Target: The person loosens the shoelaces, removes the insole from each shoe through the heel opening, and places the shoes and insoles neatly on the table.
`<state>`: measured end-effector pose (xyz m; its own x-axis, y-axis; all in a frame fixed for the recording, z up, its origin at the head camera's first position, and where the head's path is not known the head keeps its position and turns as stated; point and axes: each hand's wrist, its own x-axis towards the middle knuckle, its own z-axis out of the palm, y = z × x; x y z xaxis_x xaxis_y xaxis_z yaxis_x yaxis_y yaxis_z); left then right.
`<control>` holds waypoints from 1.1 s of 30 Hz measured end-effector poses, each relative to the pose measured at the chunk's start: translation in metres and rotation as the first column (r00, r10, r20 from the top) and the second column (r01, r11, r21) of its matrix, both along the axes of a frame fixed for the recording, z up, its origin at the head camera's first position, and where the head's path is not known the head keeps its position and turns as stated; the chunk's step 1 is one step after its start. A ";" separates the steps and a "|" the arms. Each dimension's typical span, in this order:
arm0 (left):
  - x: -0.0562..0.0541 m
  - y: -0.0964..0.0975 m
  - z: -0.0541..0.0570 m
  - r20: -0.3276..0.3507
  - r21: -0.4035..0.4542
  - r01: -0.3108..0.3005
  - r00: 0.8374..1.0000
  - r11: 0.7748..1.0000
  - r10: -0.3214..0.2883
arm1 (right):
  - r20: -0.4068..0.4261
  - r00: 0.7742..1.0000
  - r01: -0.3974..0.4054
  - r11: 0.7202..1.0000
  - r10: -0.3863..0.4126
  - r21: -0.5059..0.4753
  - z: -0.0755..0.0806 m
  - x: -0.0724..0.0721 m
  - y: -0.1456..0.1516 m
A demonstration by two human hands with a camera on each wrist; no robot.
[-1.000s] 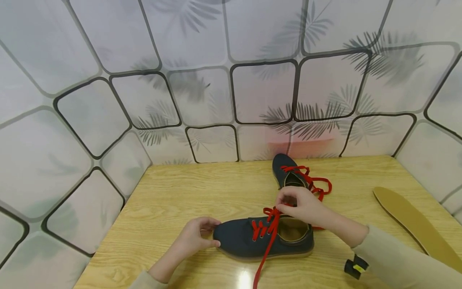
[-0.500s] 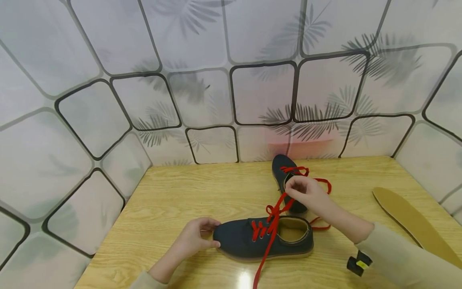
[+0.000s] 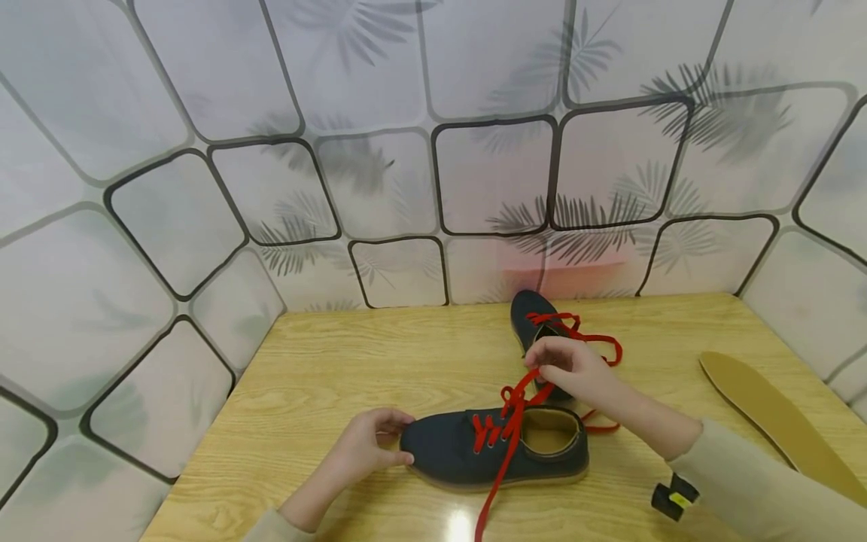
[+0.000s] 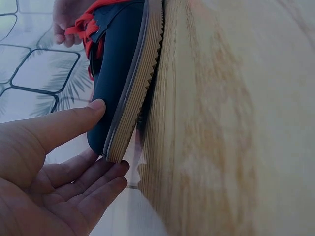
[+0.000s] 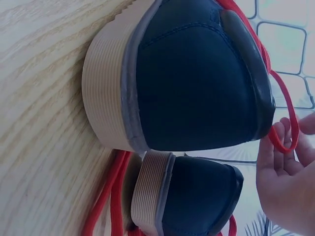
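A navy shoe (image 3: 440,448) lies sideways on the table, toe to the left, its red shoelace (image 3: 520,399) knotted over the tongue with one long end trailing to the front. My left hand (image 3: 362,448) holds the toe; in the left wrist view the thumb presses the upper and fingers touch the sole's tip. Above the opening, my right hand (image 3: 576,369) pinches a loop of the shoelace between thumb and fingers. The right wrist view shows the shoe's heel (image 5: 197,88) and the red loop by the fingertips.
Behind stands a second navy shoe (image 3: 530,305) with loose red laces, partly hidden by the right hand. A tan insole (image 3: 765,403) lies at the right of the wooden table (image 3: 325,354). Patterned cloth walls (image 3: 379,188) rise at the back and sides.
My right hand has lifted from the knot up and to the right, drawing out the lace, then eased slightly back left. The left hand and shoe have stayed put.
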<state>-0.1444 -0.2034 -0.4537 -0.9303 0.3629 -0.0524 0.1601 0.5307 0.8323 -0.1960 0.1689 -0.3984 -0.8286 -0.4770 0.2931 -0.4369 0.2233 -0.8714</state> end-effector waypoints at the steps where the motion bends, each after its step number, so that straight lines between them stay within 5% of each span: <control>1: 0.000 0.000 0.000 0.001 0.007 0.000 1.000 1.000 0.000 | 0.001 1.000 -0.004 1.000 0.004 0.022 0.000 0.000 -0.001; 14: 0.001 0.000 0.000 0.004 0.005 -0.009 1.000 1.000 0.009 | 0.026 1.000 -0.003 0.972 -0.004 0.236 -0.007 0.003 -0.010; 28: 0.002 0.000 0.001 0.014 0.044 -0.006 1.000 0.999 0.005 | -0.007 0.992 0.122 0.978 -0.123 0.168 -0.005 0.001 -0.007; 33: 0.002 0.000 0.001 0.011 0.046 0.000 1.000 0.999 -0.001 | 0.048 0.984 0.166 0.980 -0.171 0.107 -0.002 0.001 -0.005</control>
